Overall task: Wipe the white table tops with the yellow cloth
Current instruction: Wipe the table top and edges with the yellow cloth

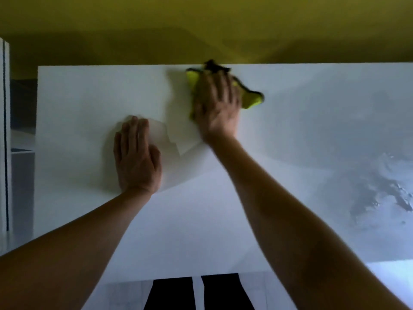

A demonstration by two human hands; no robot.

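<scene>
A white table top (pixel 279 121) fills most of the view. A yellow cloth (pixel 251 99) with a dark edge lies near the table's far edge, just right of centre. My right hand (pixel 218 104) presses flat on the cloth with its fingers spread, and it looks blurred. Part of the cloth is hidden under that hand. My left hand (pixel 136 155) rests flat on the table, to the left and nearer to me, with its fingers straight and holding nothing.
A yellow wall (pixel 201 25) stands right behind the table's far edge. Wet streaks (pixel 384 189) show on the table's right side. A white cabinet edge (pixel 5 135) stands at the far left. My legs (pixel 196 294) show below the near edge.
</scene>
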